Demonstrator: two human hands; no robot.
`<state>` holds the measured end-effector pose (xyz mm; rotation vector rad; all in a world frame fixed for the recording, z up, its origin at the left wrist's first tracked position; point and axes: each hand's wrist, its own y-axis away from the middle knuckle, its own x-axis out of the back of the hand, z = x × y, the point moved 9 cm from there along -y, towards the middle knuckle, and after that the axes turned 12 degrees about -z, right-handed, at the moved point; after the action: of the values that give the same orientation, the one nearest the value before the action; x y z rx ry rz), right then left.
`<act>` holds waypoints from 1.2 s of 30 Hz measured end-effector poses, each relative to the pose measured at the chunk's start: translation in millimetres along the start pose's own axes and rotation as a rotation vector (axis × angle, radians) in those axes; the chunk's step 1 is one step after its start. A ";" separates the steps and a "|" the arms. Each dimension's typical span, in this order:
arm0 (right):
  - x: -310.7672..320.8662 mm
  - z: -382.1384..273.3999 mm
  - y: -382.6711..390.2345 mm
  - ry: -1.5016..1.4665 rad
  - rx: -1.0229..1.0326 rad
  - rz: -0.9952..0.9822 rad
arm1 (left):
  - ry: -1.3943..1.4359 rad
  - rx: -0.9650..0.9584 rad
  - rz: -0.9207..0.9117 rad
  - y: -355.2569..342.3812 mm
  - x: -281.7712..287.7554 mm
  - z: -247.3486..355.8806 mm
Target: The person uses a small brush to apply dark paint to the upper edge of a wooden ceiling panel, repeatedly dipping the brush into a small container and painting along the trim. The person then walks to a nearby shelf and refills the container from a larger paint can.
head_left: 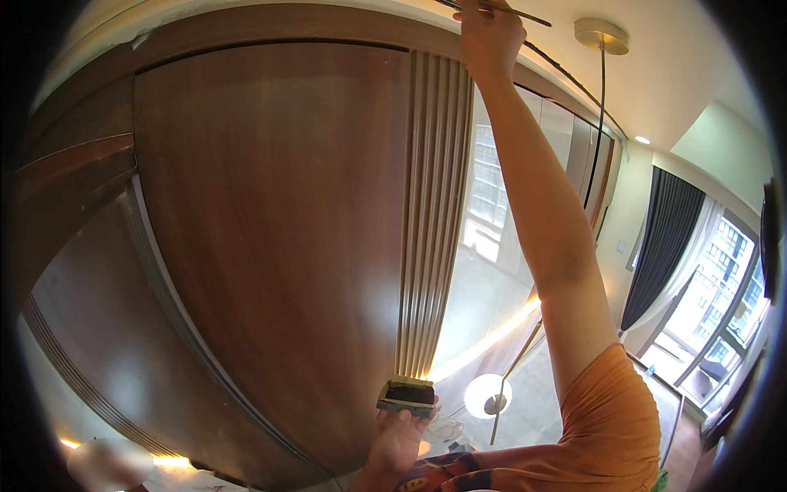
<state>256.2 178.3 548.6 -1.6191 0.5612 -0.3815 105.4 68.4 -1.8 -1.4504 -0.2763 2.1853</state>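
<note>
My right hand (492,41) is raised to the top of the cabinet, close to the ceiling. Its fingers are closed around a thin dark stick (531,17), perhaps a brush handle; its other end runs toward the upper edge of the picture. Low in the middle, my left hand (398,439) grips a small rectangular open box (406,395) with a dark inside, the thumb on its near side. The box is in front of the lower end of a ribbed brown strip (430,213). Left of that strip stands a large brown wooden panel (270,221).
A glossy glass panel (484,271) lies right of the ribbed strip. A lamp cord (602,107) hangs from a round ceiling mount (602,36). Below is a lit white globe lamp (484,396). Dark curtains (664,238) flank a window at the right. A blurred person is at lower left.
</note>
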 end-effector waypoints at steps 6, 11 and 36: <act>-28.9 -26.0 0.2 -0.175 0.066 -0.109 | 0.016 0.011 -0.011 0.3 -1.3 -1.8; -38.3 -36.8 0.2 -0.298 0.044 -0.197 | 0.027 -0.003 0.002 0.5 1.2 -2.0; -17.5 -23.9 -5.3 0.070 0.117 -0.128 | 0.025 -0.013 -0.003 0.1 3.3 -4.5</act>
<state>229.4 168.7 558.3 -1.5375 0.4800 -0.5581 108.4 69.5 -6.3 -1.4821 -0.2843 2.1654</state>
